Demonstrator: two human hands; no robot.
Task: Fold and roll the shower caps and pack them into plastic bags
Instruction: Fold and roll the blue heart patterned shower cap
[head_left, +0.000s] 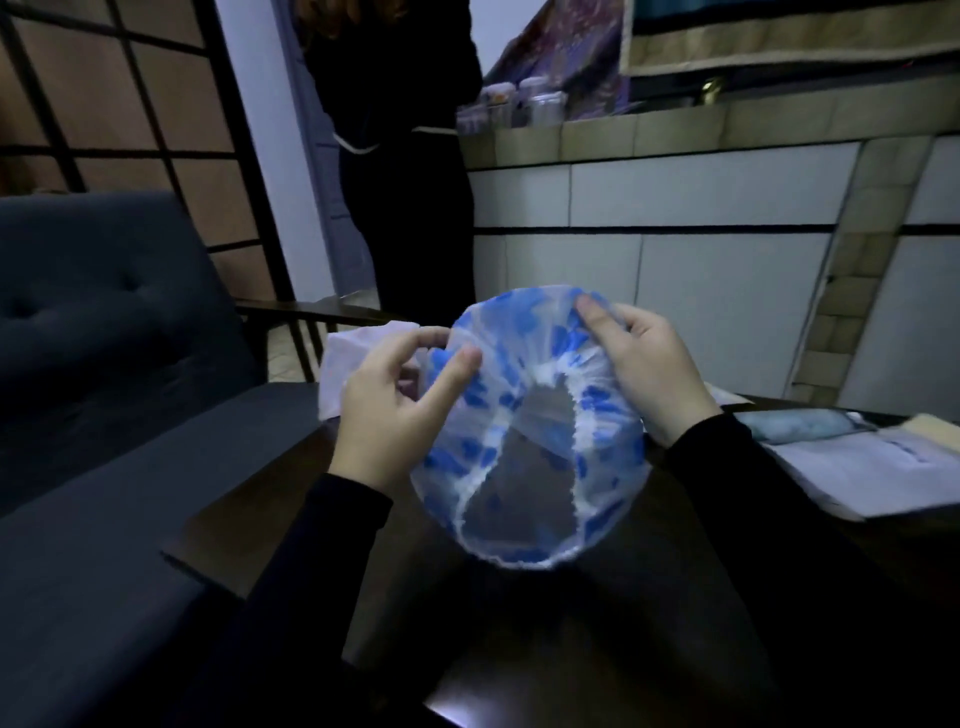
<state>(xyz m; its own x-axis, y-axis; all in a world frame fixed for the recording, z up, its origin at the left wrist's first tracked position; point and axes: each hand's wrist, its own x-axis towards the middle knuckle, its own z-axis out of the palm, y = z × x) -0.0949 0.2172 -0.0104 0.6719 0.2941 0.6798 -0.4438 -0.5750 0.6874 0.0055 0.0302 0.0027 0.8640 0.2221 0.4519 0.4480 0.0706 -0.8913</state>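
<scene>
A clear shower cap (524, 374) with blue blotches and a white ruffled elastic rim hangs in the air above the dark table (675, 597), its opening facing me. My left hand (389, 410) pinches the cap's left edge between thumb and fingers. My right hand (644, 364) grips the upper right edge, thumb on top. A pale heap of plastic (358, 358) lies behind my left hand, partly hidden by it.
A dark blue sofa (104, 338) stands to the left. A rolled blue-white bundle in plastic (800, 423) and white papers (872, 467) lie at the table's right. A person in dark clothes (410, 182) stands by the tiled counter (675, 135), which holds jars.
</scene>
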